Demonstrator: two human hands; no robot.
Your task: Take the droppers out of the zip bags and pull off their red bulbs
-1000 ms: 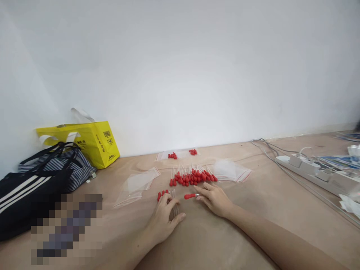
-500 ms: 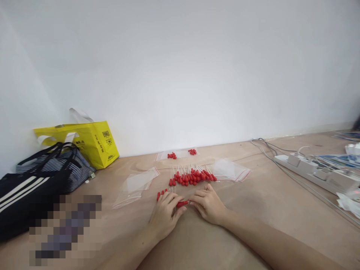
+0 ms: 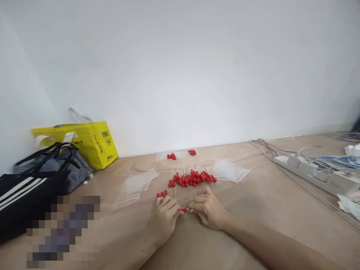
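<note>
Near the table's front, my left hand pinches a red rubber dropper bulb, mostly covered by its fingers. My right hand is closed on the clear glass dropper tube that meets the bulb's open end; most of the tube is hidden. Just beyond the left hand lie several loose red bulbs and clear tubes. Farther back, a row of droppers lies with red bulbs toward me and tubes pointing away.
Clear zip bags lie to the left and right of the row. By the wall, another bag carries more red bulbs. A yellow bag and black bag stand left. A power strip with cables lies right.
Both hands have moved slightly toward me. The left fingers have closed round the red bulb, covering more of it, and the bulb and tube now meet between the hands.
</note>
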